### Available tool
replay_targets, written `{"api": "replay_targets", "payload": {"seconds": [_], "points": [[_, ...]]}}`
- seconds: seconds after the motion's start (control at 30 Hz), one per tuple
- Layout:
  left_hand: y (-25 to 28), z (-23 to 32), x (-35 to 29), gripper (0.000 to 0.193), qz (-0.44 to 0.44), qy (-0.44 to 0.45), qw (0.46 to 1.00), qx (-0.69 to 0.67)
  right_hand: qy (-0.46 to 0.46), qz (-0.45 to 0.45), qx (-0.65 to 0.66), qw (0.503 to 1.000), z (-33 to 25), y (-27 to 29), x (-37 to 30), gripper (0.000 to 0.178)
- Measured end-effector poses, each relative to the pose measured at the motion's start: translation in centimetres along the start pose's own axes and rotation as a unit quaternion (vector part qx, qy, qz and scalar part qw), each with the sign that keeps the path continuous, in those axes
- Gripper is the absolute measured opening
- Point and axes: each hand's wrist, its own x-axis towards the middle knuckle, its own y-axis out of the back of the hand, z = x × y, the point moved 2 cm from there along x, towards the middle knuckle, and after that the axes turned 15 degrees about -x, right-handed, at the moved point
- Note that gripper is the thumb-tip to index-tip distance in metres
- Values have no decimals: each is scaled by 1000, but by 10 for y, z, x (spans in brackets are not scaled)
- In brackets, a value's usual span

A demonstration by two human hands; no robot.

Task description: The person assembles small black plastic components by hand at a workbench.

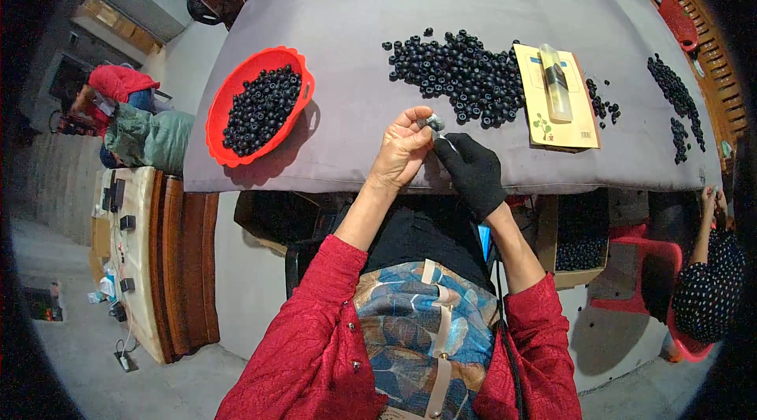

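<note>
My bare left hand [400, 150] is raised over the near edge of the table, thumb and index finger pinched together. At those fingertips is a small dark, greyish piece [434, 123], too small to make out its kind. My right hand [475, 172] wears a black glove and is closed just beside it, its fingertips close against the left hand's. A thin light-coloured sliver shows between the two hands, but the glove hides what the right fingers hold. Just beyond my hands lies a loose heap of small black ring-like parts [461, 73].
A red scalloped basket [215, 124] of similar black parts stands on the left. On the right, a yellow booklet [579, 124] bears a translucent tube [558, 93]. More black parts [676, 93] lie farther right. Other people sit around the grey-covered table [347, 41]. Below stands a box [601, 268] of parts.
</note>
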Motion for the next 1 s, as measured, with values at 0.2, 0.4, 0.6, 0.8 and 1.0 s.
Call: {"api": "replay_targets", "payload": {"seconds": [0.2,0.4,0.6,0.8,1.0], "points": [[6,-1,1,31,-5,9,1000,6,-15,-8,-19,1000,-1,2,1,15],[3,-3,3,30,-7,16,1000,-8,13,4,-44,999,5,-3,1,17],[4,6,0,28,-9,2,1000,-5,22,9,-56,998,-11,4,9,18],[0,1,-2,25,4,4,1000,19,-9,24,57,998,3,-1,4,23],[-30,85,-35,14,113,-193,911,347,-37,37,96,994,12,-7,1,25]]}}
